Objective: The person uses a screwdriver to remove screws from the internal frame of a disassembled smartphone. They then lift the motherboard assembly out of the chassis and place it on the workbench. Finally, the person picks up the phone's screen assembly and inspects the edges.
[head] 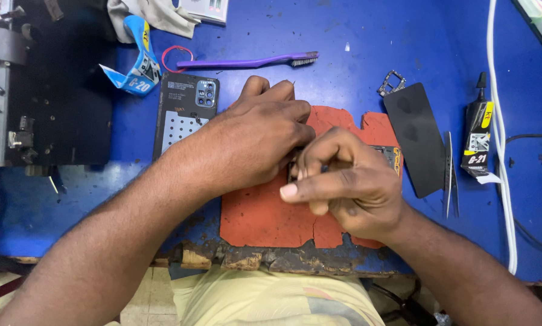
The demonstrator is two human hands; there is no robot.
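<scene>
Blue covers the whole workbench (367,42), its front edge chipped and worn. On it lies a red rubber mat (265,220), cracked near its lower edge, and both hands meet over the middle of it. Left of the mat rests a phone back cover (183,111), inner side up; to the right lie a black glass panel (417,137), tweezers (449,175) and a black glue tube (478,134), with a white cable (501,157) running past them. A purple brush (247,60) sits above the hands.

The left hand (256,142) is curled over, pressing down on a small dark part (293,172) on the mat; only a sliver of that part shows between the hands. The right hand (346,181) is pinched shut, thumb stretched toward the same spot; whether it grips a tool I cannot tell. A circuit board (390,156) peeks out behind its knuckles.

Done well, this work likely wants a steady left-hand hold, light pressure from the right, and the part kept flat against the mat.
</scene>
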